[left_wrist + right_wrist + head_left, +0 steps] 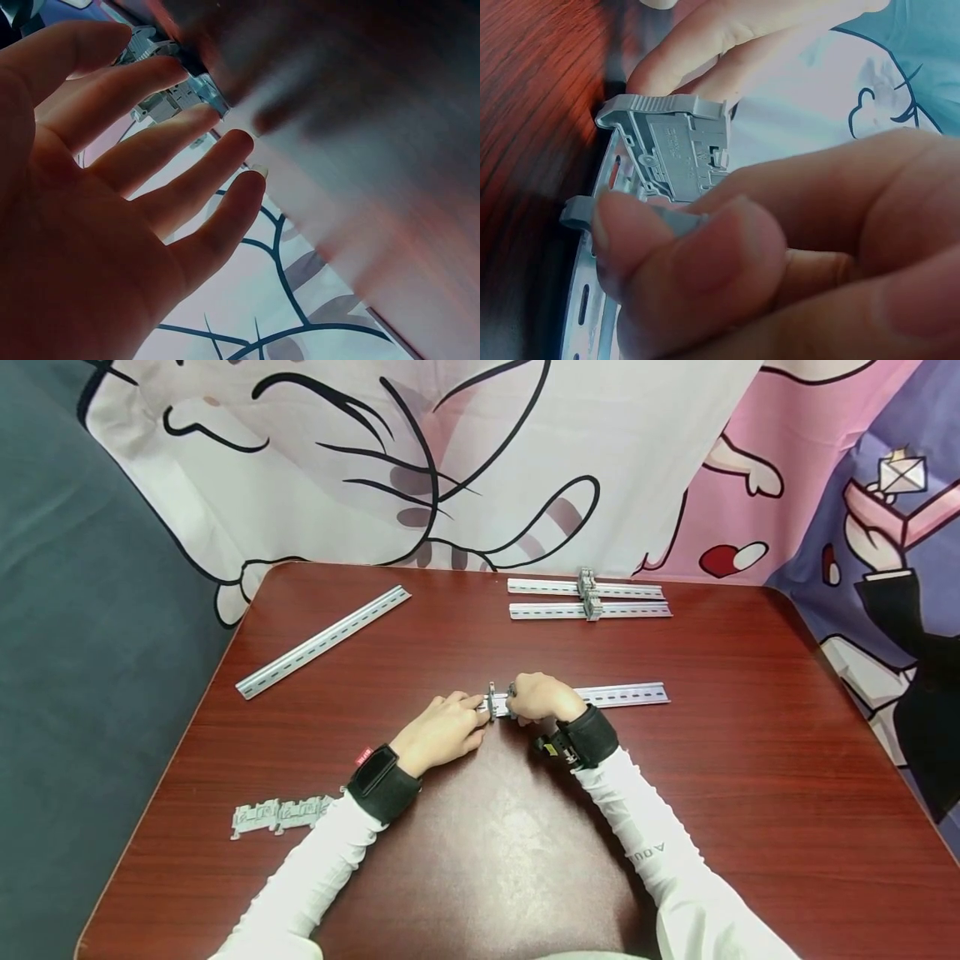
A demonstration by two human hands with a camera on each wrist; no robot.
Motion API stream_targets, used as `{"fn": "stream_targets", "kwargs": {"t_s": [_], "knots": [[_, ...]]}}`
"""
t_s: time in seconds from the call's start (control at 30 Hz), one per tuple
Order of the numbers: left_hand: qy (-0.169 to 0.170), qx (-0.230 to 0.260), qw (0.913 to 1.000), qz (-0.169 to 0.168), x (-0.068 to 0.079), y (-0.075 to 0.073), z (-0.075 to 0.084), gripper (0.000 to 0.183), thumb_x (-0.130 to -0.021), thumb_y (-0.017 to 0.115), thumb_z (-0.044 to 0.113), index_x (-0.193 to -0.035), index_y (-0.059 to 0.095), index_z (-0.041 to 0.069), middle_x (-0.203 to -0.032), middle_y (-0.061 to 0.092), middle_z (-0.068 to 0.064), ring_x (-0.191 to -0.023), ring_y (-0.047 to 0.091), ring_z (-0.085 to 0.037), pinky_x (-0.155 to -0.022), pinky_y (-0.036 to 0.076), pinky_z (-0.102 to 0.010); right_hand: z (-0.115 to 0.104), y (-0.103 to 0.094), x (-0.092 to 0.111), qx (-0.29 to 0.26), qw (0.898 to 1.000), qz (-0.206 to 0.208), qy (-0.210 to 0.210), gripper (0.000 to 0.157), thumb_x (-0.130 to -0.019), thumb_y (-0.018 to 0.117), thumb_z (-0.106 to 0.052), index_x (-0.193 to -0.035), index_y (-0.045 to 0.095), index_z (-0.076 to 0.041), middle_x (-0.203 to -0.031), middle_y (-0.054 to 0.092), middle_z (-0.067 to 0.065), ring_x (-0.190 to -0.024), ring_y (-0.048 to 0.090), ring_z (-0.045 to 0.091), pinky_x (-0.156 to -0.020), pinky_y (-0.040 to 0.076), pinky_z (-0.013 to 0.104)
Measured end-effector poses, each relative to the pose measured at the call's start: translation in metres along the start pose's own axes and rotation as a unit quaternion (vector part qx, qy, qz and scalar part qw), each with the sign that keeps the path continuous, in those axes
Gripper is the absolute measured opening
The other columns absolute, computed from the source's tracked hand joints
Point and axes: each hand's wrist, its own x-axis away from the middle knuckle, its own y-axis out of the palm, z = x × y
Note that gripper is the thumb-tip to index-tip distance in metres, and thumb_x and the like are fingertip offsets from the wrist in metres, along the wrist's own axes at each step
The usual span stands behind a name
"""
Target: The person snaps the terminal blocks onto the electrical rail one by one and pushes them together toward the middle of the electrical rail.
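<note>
A slotted metal DIN rail [626,695] lies across the middle of the table. Upright on its left part stands a grey plastic terminal block [671,146], its flat side showing in the right wrist view. Beside it, my right hand [546,697] pinches a second grey block [577,214] between thumb and forefinger, over the rail; the fingers hide most of this block. My left hand [446,731] is at the rail's left end, its fingertips right by the first block. In the left wrist view its fingers [195,180] are spread and mostly straight.
Another bare rail [322,643] lies slantwise at the back left. Two parallel rails [543,611] at the back right have grey blocks [588,597] across them. A row of pale blocks [281,814] lies front left, partly behind the left sleeve. Printed cloth [487,468] hangs behind the table.
</note>
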Motion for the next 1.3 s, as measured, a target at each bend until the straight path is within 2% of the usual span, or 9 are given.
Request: {"fn": "stream_targets", "kwargs": {"t_s": [0.23,0.33,0.47,0.7,0.9,1.0,1.13,1.2,1.3], "knots": [[0.006,0.004,0.9999,0.009,-0.001,0.002,0.003,0.010,-0.091,0.061,0.018,-0.092,0.068,0.011,-0.117,0.066,-0.011,-0.104,0.060,-0.028,-0.077,0.050,-0.044,0.001,0.003,0.000,0.023,1.000,0.007,0.010,0.024,-0.089,0.050,-0.018,-0.069,0.062,-0.014,-0.063,0.069,-0.003,-0.055,0.055,0.009,-0.058,0.042,0.025],[0.007,0.009,0.9999,0.010,-0.001,0.002,0.004,0.011,-0.091,0.061,0.017,-0.094,0.070,0.011,-0.120,0.065,-0.012,-0.107,0.059,-0.029,-0.079,0.050,-0.045,-0.001,0.004,0.001,0.019,1.000,0.015,0.017,0.024,-0.088,0.050,-0.016,-0.067,0.063,-0.014,-0.061,0.068,-0.004,-0.051,0.054,0.008,-0.055,0.042,0.024],[0.006,0.008,0.9999,0.012,-0.001,0.001,0.006,0.012,-0.091,0.061,0.017,-0.094,0.070,0.010,-0.117,0.065,-0.011,-0.107,0.059,-0.030,-0.079,0.050,-0.045,-0.003,0.005,0.002,-0.002,0.999,0.024,0.030,0.024,-0.085,0.050,-0.012,-0.066,0.065,-0.012,-0.058,0.065,-0.004,-0.043,0.052,0.007,-0.051,0.042,0.023],[0.006,0.007,0.9997,0.021,0.000,0.002,0.006,0.010,-0.090,0.060,0.015,-0.092,0.069,0.010,-0.117,0.066,-0.012,-0.106,0.060,-0.029,-0.078,0.050,-0.046,-0.008,0.006,-0.001,-0.009,0.998,0.027,0.048,0.025,-0.083,0.051,-0.009,-0.067,0.070,-0.010,-0.054,0.064,-0.002,-0.042,0.052,0.009,-0.046,0.041,0.022],[0.005,0.017,0.9998,-0.005,0.001,-0.002,-0.004,0.015,-0.092,0.059,0.019,-0.099,0.070,0.011,-0.123,0.064,-0.014,-0.110,0.059,-0.030,-0.081,0.049,-0.048,-0.014,0.004,-0.009,0.008,0.998,0.013,0.059,0.026,-0.084,0.054,-0.010,-0.062,0.067,-0.010,-0.049,0.057,-0.004,-0.042,0.050,0.010,-0.046,0.040,0.022],[-0.011,0.039,0.9990,-0.019,0.013,-0.014,-0.014,0.022,-0.093,0.058,0.020,-0.108,0.071,0.010,-0.122,0.066,-0.013,-0.113,0.059,-0.031,-0.088,0.048,-0.051,-0.019,0.003,-0.011,0.024,0.998,0.007,0.050,0.025,-0.085,0.055,-0.011,-0.064,0.069,-0.010,-0.050,0.057,-0.005,-0.044,0.051,0.009,-0.049,0.041,0.022],[-0.060,0.075,0.9952,-0.017,0.038,-0.039,-0.030,0.024,-0.092,0.059,0.018,-0.107,0.072,0.004,-0.109,0.071,-0.012,-0.106,0.062,-0.031,-0.093,0.048,-0.048,-0.023,0.003,-0.010,0.044,0.998,0.013,0.047,0.024,-0.085,0.055,-0.011,-0.070,0.074,-0.009,-0.051,0.059,-0.005,-0.047,0.053,0.010,-0.053,0.042,0.023],[-0.086,0.086,0.9925,-0.015,0.055,-0.051,-0.037,0.020,-0.090,0.061,0.016,-0.100,0.073,0.003,-0.097,0.072,-0.010,-0.097,0.064,-0.029,-0.089,0.050,-0.045,-0.024,0.002,-0.009,0.057,0.997,0.015,0.050,0.023,-0.085,0.055,-0.011,-0.071,0.073,-0.009,-0.052,0.060,-0.006,-0.048,0.053,0.010,-0.054,0.042,0.023],[-0.122,0.109,0.9861,-0.031,0.082,-0.062,-0.043,0.012,-0.088,0.065,0.015,-0.089,0.071,0.004,-0.083,0.069,-0.006,-0.081,0.062,-0.022,-0.077,0.051,-0.040,-0.023,0.001,-0.009,0.058,0.997,0.006,0.053,0.023,-0.086,0.054,-0.011,-0.068,0.068,-0.011,-0.053,0.061,-0.005,-0.046,0.053,0.009,-0.052,0.042,0.022]]}}
